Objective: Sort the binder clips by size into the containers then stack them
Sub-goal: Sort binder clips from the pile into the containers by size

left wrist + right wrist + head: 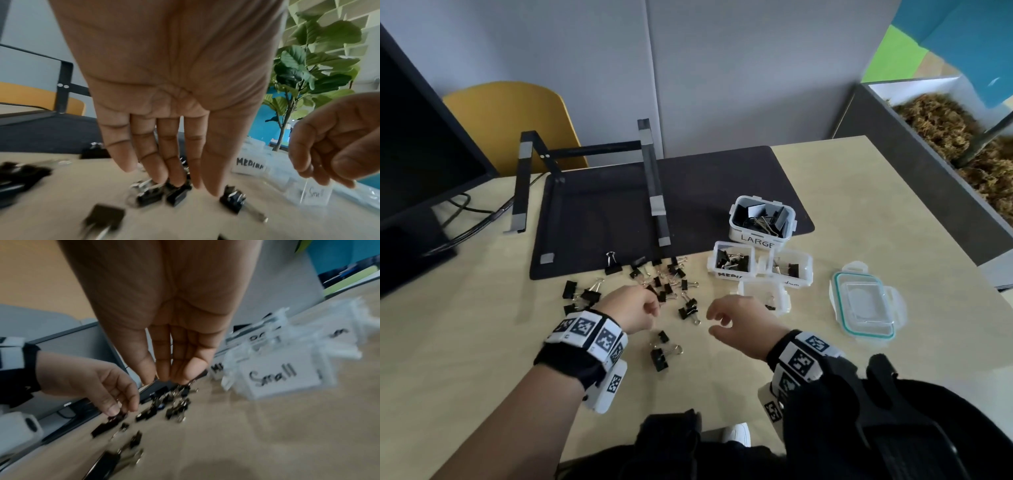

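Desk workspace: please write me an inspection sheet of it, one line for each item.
Surface: tan desk with a dark mat at the back.
Job's things: loose clips scattered in front of the mat; LARGE box, two medium boxes and Small box, all lidless.
Clutter: laptop stand on the mat; lid right of the boxes.
Hands: left hand reaches into the clips, grip unclear; right hand hovers loosely curled, empty.
Cables: black cables by the monitor.
Surroundings: yellow chair, grey partition, planter.

Wooden table (842, 178): clips (671, 284), containers (760, 219), mat (688, 192).
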Available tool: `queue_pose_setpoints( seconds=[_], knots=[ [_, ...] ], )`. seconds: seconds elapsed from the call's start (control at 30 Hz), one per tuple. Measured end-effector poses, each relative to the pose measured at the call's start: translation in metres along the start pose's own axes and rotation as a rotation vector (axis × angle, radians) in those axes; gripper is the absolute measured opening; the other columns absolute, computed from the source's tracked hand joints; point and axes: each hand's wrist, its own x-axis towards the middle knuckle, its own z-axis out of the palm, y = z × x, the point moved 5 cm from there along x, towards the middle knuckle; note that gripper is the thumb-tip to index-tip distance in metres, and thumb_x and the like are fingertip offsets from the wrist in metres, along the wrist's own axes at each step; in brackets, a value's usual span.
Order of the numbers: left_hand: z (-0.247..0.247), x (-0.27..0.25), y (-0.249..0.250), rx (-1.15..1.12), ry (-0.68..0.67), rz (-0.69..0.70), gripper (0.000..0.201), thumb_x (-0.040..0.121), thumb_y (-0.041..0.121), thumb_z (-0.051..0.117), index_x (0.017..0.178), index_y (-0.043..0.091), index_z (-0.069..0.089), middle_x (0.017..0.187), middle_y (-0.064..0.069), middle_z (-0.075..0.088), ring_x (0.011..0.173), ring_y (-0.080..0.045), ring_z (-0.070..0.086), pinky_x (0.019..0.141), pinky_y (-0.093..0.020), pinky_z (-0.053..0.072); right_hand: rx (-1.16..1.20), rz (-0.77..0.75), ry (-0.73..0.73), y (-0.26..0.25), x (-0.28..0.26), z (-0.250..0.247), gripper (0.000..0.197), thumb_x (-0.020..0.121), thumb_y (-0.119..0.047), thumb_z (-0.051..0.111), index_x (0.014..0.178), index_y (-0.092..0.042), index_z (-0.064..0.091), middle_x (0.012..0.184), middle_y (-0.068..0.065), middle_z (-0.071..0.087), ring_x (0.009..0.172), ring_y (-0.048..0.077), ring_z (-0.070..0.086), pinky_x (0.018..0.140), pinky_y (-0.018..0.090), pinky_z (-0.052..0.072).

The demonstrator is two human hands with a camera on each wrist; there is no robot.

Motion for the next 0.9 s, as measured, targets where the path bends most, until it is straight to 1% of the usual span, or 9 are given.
queue_pose_setpoints(
  seconds=[0.07, 0.2, 0.33, 0.47, 0.57, 0.63, 0.7, 0.8, 0.9],
  knots=[
    [0.007, -0.002, -0.015, -0.001, -0.018, -0.027, 0.022, 0.081, 0.015, 0.061, 0.098, 0.028, 0.065, 0.104, 0.011, 0.057, 0.096, -0.01, 0.057, 0.075, -0.022, 0.044, -0.025, -0.006, -0.062, -0.01, 0.005, 0.019, 0.027, 0.088, -0.023, 0.057, 0.113, -0.015, 0.061, 0.114, 0.002, 0.062, 0.094, 0.014, 0.057, 0.084, 0.025, 0.047],
    [0.018, -0.004, -0.036, -0.006, -0.009, -0.034, 0.021, 0.08, 0.015, 0.061, 0.097, 0.027, 0.065, 0.1, 0.009, 0.058, 0.092, -0.01, 0.057, 0.078, -0.024, 0.048, -0.016, 0.011, -0.104, -0.02, 0.015, 0.053, 0.03, 0.087, -0.025, 0.058, 0.115, -0.017, 0.059, 0.116, 0.002, 0.059, 0.103, 0.016, 0.057, 0.083, 0.024, 0.045],
    [0.017, -0.004, -0.05, -0.039, 0.112, -0.016, 0.014, 0.082, 0.019, 0.06, 0.094, 0.024, 0.065, 0.098, 0.008, 0.056, 0.086, -0.01, 0.054, 0.071, -0.022, 0.041, -0.063, -0.042, -0.154, -0.03, 0.023, 0.079, 0.037, 0.083, -0.031, 0.061, 0.118, -0.02, 0.056, 0.118, 0.004, 0.053, 0.106, 0.021, 0.054, 0.091, 0.035, 0.049],
    [0.012, 0.002, -0.061, -0.103, 0.225, -0.033, 0.007, 0.081, 0.021, 0.062, 0.085, 0.025, 0.059, 0.095, 0.007, 0.055, 0.084, -0.013, 0.056, 0.07, -0.026, 0.045, -0.19, -0.117, -0.136, -0.039, 0.026, 0.089, 0.043, 0.083, -0.035, 0.061, 0.123, -0.02, 0.054, 0.124, 0.005, 0.05, 0.115, 0.024, 0.046, 0.094, 0.037, 0.045],
    [0.009, 0.009, -0.062, -0.125, 0.276, -0.019, 0.016, 0.084, 0.023, 0.061, 0.099, 0.025, 0.06, 0.107, 0.007, 0.057, 0.09, -0.012, 0.058, 0.073, -0.024, 0.046, -0.266, -0.142, -0.11, -0.041, 0.028, 0.092, 0.039, 0.085, -0.035, 0.058, 0.122, -0.023, 0.055, 0.124, 0.005, 0.05, 0.116, 0.025, 0.045, 0.095, 0.038, 0.045],
    [0.006, 0.013, -0.055, -0.134, 0.29, 0.024, 0.029, 0.086, 0.025, 0.061, 0.115, 0.026, 0.057, 0.116, 0.007, 0.054, 0.1, -0.013, 0.057, 0.078, -0.022, 0.044, -0.289, -0.141, -0.105, -0.042, 0.031, 0.092, 0.036, 0.087, -0.032, 0.056, 0.12, -0.02, 0.055, 0.123, 0.006, 0.051, 0.116, 0.027, 0.046, 0.095, 0.038, 0.044],
    [0.003, 0.019, -0.045, -0.138, 0.294, 0.084, 0.037, 0.088, 0.023, 0.059, 0.124, 0.026, 0.054, 0.123, 0.005, 0.053, 0.106, -0.014, 0.056, 0.084, -0.023, 0.045, -0.322, -0.13, -0.1, -0.043, 0.033, 0.091, 0.036, 0.087, -0.028, 0.055, 0.119, -0.014, 0.054, 0.123, 0.007, 0.051, 0.116, 0.028, 0.045, 0.096, 0.038, 0.043],
    [-0.001, 0.029, -0.034, -0.122, 0.287, 0.138, 0.041, 0.089, 0.021, 0.058, 0.129, 0.028, 0.053, 0.131, 0.005, 0.051, 0.114, -0.014, 0.054, 0.093, -0.027, 0.046, -0.349, -0.093, -0.094, -0.043, 0.036, 0.089, 0.035, 0.084, -0.026, 0.055, 0.114, -0.01, 0.053, 0.119, 0.009, 0.052, 0.114, 0.027, 0.046, 0.094, 0.037, 0.043],
    [0.0, 0.038, -0.025, -0.042, 0.249, 0.144, 0.041, 0.089, 0.017, 0.055, 0.129, 0.029, 0.054, 0.132, 0.005, 0.049, 0.115, -0.015, 0.053, 0.086, -0.023, 0.04, -0.305, -0.053, -0.094, -0.04, 0.04, 0.088, 0.027, 0.082, -0.019, 0.052, 0.108, -0.01, 0.054, 0.114, 0.009, 0.054, 0.111, 0.027, 0.047, 0.092, 0.037, 0.045]
  ],
)
